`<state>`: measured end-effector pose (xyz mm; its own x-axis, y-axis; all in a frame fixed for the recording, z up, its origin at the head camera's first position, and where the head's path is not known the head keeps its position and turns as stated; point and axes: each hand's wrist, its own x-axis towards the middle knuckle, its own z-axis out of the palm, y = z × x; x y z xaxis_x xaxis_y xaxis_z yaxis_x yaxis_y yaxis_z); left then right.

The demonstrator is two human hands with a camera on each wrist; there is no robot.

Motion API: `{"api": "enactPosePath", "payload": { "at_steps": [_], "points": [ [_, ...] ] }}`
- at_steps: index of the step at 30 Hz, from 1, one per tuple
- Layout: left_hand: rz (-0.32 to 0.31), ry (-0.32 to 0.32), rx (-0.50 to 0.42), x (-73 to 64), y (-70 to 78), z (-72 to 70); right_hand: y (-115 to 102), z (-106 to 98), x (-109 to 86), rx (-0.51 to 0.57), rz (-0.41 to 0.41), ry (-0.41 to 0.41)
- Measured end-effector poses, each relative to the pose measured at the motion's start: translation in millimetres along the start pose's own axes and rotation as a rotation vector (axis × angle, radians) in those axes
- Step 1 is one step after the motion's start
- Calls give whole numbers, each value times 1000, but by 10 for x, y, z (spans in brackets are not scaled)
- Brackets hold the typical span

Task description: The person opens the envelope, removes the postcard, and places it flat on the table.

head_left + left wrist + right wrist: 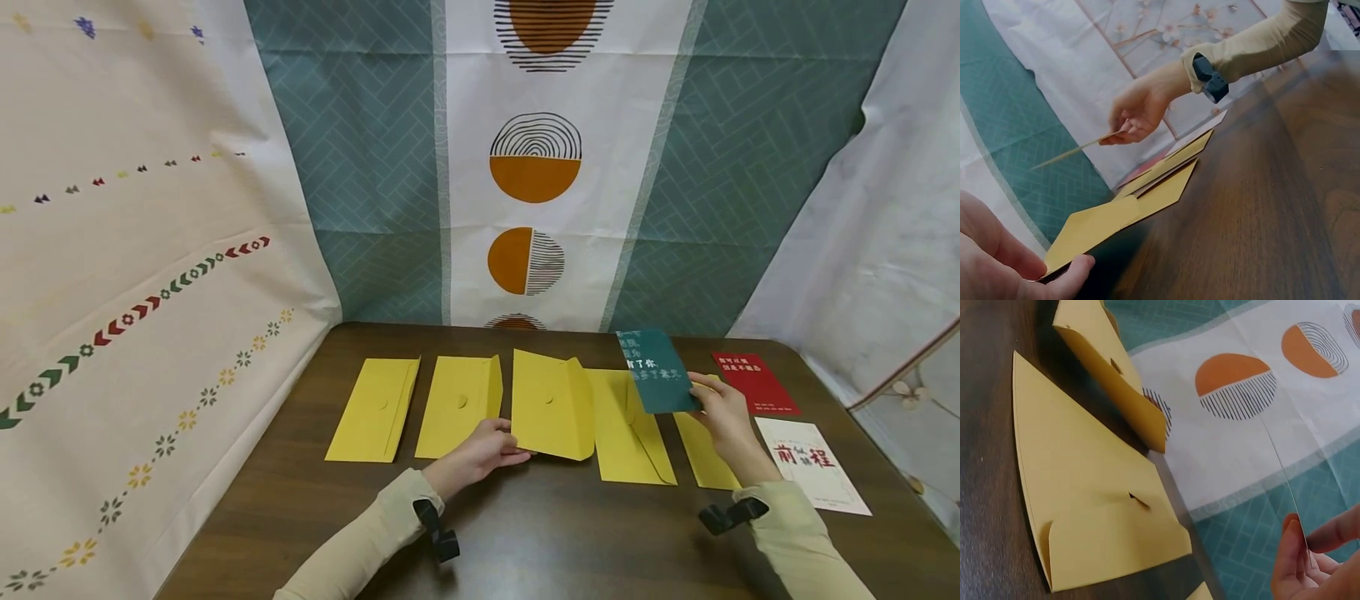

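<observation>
A yellow envelope [551,404] is pinched at its lower left edge by my left hand [487,450], its flap turned out to the right. In the left wrist view the thumb and fingers hold that envelope [1091,228] by its edge, tilted up off the table. My right hand [723,412] pinches a dark green card [658,375] with white lettering by its right edge, raised over the envelopes on the right. Seen edge-on in the right wrist view, the card [1285,469] sits between thumb and fingers. Below it lies another yellow envelope [626,433] with its flap to the right.
Two yellow envelopes [375,408] [459,408] lie to the left on the dark wooden table [300,517]. Another yellow envelope [708,458] is partly hidden under my right hand. A red card [753,383] and a white card [813,479] lie at the right. Patterned cloth [375,167] hangs behind.
</observation>
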<state>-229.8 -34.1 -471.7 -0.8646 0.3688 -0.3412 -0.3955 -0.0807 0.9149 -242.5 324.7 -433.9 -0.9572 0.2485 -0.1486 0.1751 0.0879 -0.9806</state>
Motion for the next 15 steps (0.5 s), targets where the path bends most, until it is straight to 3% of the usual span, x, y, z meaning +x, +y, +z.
{"api": "enactPosePath", "payload": {
  "at_steps": [6,15],
  "points": [
    [-39,-15,14,-31,-17,-22,19,-70,13,17,52,21],
    [-39,-28,51,-58,-15,-45,-17,-218,9,12,74,62]
  ]
}}
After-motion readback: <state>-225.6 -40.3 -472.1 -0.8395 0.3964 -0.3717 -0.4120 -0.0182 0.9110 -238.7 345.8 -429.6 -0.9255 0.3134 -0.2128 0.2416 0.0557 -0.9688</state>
